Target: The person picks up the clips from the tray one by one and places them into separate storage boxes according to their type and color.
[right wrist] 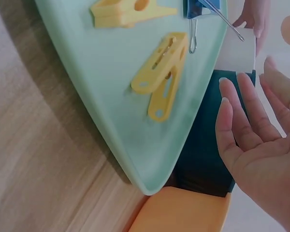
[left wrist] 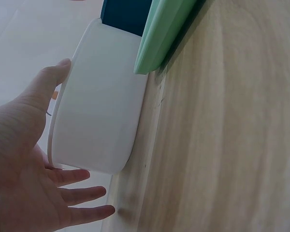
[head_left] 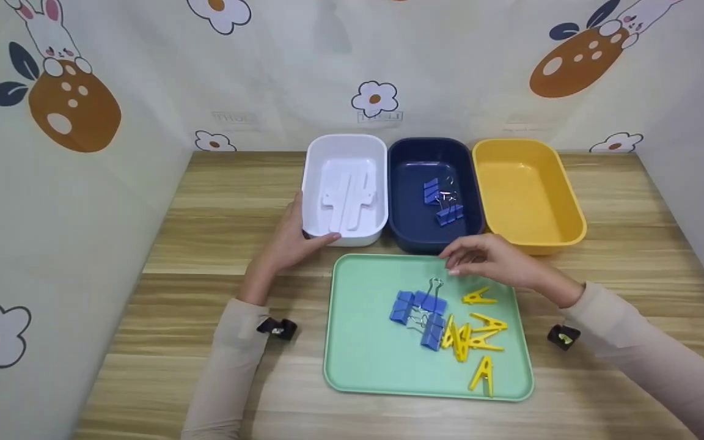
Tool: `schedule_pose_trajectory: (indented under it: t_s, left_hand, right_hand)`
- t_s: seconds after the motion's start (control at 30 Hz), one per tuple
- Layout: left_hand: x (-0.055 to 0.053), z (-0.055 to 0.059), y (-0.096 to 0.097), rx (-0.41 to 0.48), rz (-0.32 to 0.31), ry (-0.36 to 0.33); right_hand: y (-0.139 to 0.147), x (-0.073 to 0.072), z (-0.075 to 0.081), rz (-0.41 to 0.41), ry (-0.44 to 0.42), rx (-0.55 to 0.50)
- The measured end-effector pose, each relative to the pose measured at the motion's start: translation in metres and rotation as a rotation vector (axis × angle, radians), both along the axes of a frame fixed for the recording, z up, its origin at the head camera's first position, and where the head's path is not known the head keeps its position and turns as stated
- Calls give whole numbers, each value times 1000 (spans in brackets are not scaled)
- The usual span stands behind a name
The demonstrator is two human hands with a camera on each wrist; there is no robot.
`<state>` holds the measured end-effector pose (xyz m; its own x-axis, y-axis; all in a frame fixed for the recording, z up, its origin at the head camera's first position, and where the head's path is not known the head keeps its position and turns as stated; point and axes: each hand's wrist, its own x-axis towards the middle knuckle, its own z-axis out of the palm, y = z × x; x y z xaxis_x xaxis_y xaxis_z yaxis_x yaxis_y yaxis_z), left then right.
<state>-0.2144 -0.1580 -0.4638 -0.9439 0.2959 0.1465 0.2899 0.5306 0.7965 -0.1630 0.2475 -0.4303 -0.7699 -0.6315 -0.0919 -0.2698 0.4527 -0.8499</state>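
Observation:
My left hand [head_left: 306,229] lies with straight fingers against the near-left corner of a white bin [head_left: 312,177]. In the left wrist view the left hand [left wrist: 34,159] has its thumb up along the white bin [left wrist: 101,116] wall. White clips [head_left: 349,195] lie inside the bin. My right hand [head_left: 468,256] hovers relaxed and empty over the far edge of a green tray [head_left: 364,342], just in front of a navy bin [head_left: 398,183]. On the tray lie blue binder clips [head_left: 419,308] and yellow clothespins [head_left: 474,336]. The right wrist view shows the right hand [right wrist: 261,145] open beside a yellow clothespin [right wrist: 162,79].
Two blue binder clips [head_left: 440,201] lie in the navy bin. A yellow bin [head_left: 529,189] stands to its right with nothing visible inside. The three bins stand in a row behind the tray on a wooden table [head_left: 217,287]. Patterned cloth walls [head_left: 71,183] enclose the back and sides.

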Motion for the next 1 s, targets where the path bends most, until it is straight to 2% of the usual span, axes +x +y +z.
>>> schedule_pose_trajectory:
  t_s: [0.27, 0.43, 1.0]
  left_hand:
    - [0, -1, 0, -9, -2, 6]
    - [-1, -2, 0, -7, -12, 19]
    - [0, -1, 0, -9, -5, -2]
  right_hand:
    - [-7, 2, -7, 83, -28, -8]
    - [-13, 1, -10, 117, -11, -40]
    - [-20, 6, -21, 92, -27, -10]
